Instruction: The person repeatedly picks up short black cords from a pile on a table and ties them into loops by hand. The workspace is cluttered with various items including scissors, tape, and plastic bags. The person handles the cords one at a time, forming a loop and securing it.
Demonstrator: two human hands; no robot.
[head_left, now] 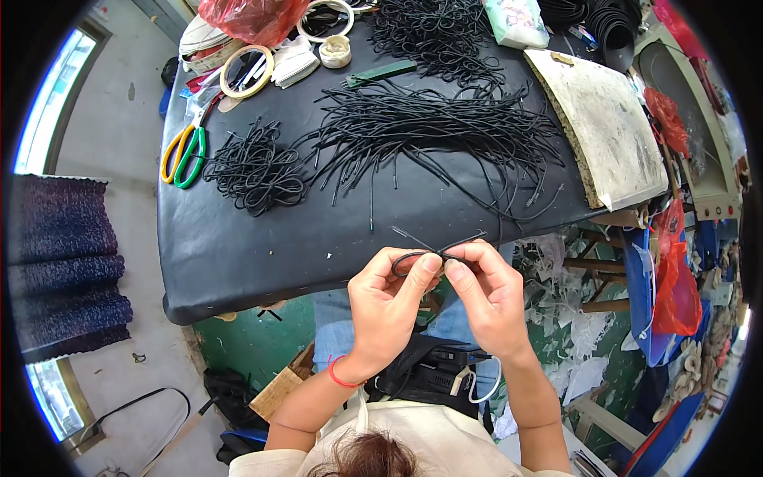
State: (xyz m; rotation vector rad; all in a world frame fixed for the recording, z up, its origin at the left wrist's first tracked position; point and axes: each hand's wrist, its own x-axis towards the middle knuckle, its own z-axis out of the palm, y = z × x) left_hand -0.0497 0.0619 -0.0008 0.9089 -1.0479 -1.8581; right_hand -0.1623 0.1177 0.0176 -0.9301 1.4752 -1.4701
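Both my hands meet just off the near edge of a black-covered table [230,262]. Between them is a thin black cord [405,256], bent into a loop, its two tipped ends crossing and pointing away from me. My left hand [393,298] pinches the cord between thumb and fingers beside the loop. Close against it, my right hand [489,294] pinches the same cord at the crossing. Part of the cord is hidden behind my fingertips. Beyond the hands lies a wide bundle of straight black cords [445,127], and left of it a tangled pile of looped cords [258,167].
Scissors [187,155] with yellow and green handles lie at the table's left edge. Farther back are a tape roll [246,71], a small round jar [335,52], a green bar [381,73] and another cord heap [433,36]. A worn pale board [600,127] is at the right.
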